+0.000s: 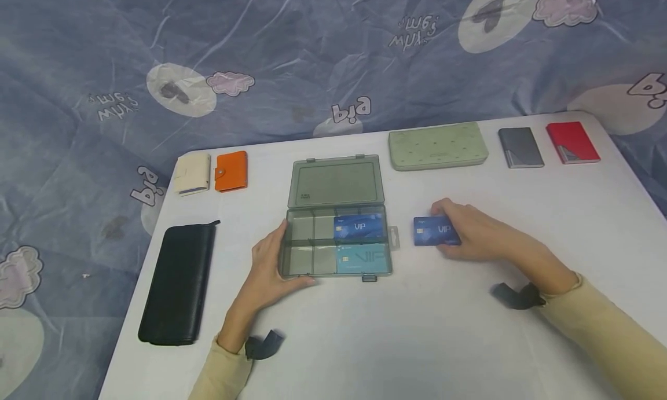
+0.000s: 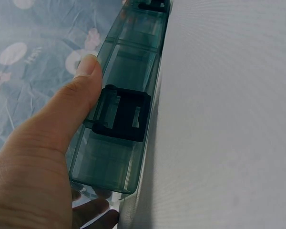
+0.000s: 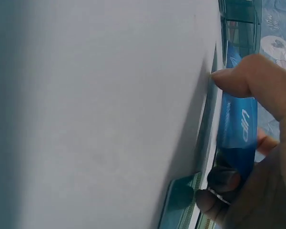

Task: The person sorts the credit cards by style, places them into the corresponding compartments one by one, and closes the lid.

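On a white table [image 1: 417, 336], a see-through green box [image 1: 299, 261] lies with its lid [image 1: 336, 183] folded back, leaving a blue card [image 1: 358, 227] and light blue card [image 1: 363, 259] uncovered; the left hand [image 1: 268, 272] grips its near left corner, thumb and fingers spread apart, apparently steadying it. To the box's right, the right hand [image 1: 476, 232] pinches a VIP card [image 1: 428, 231] by one end between thumb and fingers, leaving the other end free.
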Available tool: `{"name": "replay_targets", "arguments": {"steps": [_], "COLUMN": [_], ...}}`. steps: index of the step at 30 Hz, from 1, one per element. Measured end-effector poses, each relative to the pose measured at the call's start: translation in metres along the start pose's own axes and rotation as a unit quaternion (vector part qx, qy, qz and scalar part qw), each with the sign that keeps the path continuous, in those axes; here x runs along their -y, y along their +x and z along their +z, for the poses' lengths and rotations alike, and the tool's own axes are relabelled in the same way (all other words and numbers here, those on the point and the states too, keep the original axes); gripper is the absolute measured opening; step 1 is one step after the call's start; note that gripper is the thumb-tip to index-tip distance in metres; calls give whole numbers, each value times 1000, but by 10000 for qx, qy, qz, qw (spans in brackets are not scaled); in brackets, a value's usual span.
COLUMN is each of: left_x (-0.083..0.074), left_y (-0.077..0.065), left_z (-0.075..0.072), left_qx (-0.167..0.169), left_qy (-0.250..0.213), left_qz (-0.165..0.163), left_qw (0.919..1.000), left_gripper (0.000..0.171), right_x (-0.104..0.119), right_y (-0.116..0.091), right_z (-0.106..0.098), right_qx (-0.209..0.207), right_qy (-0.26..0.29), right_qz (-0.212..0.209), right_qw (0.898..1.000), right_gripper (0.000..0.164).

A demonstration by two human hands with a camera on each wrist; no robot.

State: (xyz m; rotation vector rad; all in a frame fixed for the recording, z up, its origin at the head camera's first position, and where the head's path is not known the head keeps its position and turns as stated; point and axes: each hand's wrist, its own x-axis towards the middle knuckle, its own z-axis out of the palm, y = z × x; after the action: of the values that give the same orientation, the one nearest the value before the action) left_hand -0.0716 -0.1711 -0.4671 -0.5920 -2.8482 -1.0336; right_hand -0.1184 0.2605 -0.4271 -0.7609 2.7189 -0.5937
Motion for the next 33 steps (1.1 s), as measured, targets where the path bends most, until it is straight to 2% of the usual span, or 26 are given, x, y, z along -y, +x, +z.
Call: {"name": "replay_targets", "arguments": {"steps": [4, 12, 18, 22, 24, 26, 29, 33], "left_x": [1, 2, 0, -1, -2, -1, 0, -1], "left_y": [0, 0, 1, 3, 3, 2, 2, 2], "left_z": [1, 2, 2, 2, 2, 1, 1, 0], "left_qx": [-9, -26, -46, -42, -52, -69, -82, -94], "left_qy": [2, 9, -33, -62, -65, -51, -42, -85], "left_qz": [13, -8, 32, 63, 63, 61, 61, 86], "left_qw": [10000, 10000, 10000, 10000, 9999, 9999, 9999, 9999], "left_gripper": [121, 122, 122, 122, 122, 122, 122, 122], "right_x": [6, 23, 29, 28, 27, 29, 38, 55], "right_y": [7, 26, 40, 41, 42, 45, 53, 68], "right_z": [-1, -5, -15, -27, -31, -33, -30, -19], "right_qx": [-128, -203, -341, -565, -785, -1005, -1299, -1410], "right_qy": [178, 252, -53, -106, -4, 87, 222, 324], "right_qz": [-212, -273, -423, -140, -168, -402, -1040, -1679], "right_qw": [9995, 9991, 9985, 9982, 9968, 9941, 9858, 9751], "right_gripper": [64, 63, 59, 58, 57, 56, 55, 53]}}
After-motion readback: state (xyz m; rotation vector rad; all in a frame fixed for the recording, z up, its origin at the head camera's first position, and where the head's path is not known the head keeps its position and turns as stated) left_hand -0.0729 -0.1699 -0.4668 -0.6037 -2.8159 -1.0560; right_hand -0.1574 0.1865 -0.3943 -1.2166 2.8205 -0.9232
